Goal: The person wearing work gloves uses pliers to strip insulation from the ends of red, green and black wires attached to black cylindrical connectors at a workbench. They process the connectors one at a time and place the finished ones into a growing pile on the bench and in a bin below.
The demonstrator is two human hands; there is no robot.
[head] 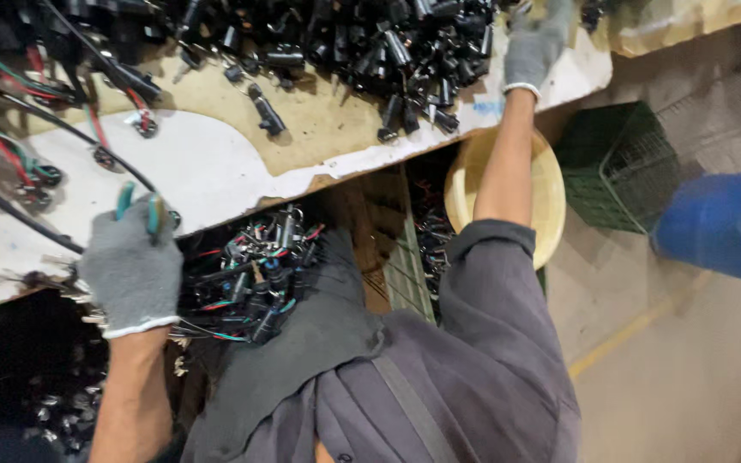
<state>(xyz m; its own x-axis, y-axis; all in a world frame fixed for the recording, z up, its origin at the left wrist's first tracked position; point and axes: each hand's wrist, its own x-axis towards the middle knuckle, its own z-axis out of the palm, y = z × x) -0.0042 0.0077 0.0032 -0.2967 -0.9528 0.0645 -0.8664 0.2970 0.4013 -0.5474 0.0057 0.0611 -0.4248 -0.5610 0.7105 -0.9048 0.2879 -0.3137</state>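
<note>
Head view: the left hand (pixel 133 270), in a grey glove, is clenched around a teal-handled tool (pixel 136 204); the handles protrude above the fingers (pixel 122 236), and the tool's working end is hidden behind the hand. Wires (pixel 19 214) run across the bench (pixel 216 167) just beside those fingers, to their left. Below and to the right of the fingers, a heap of wired parts (pixel 255 274) lies on the dark apron (pixel 302 343). The right hand (pixel 535 43), also gloved in grey, reaches to the far edge of the bench, fingers at the black parts pile (pixel 388 43); whether they are gripping anything cannot be told. A yellow bowl (pixel 551 201) sits below the right forearm, a green crate (pixel 619 163) and blue drum (pixel 722 223) well apart.
</note>
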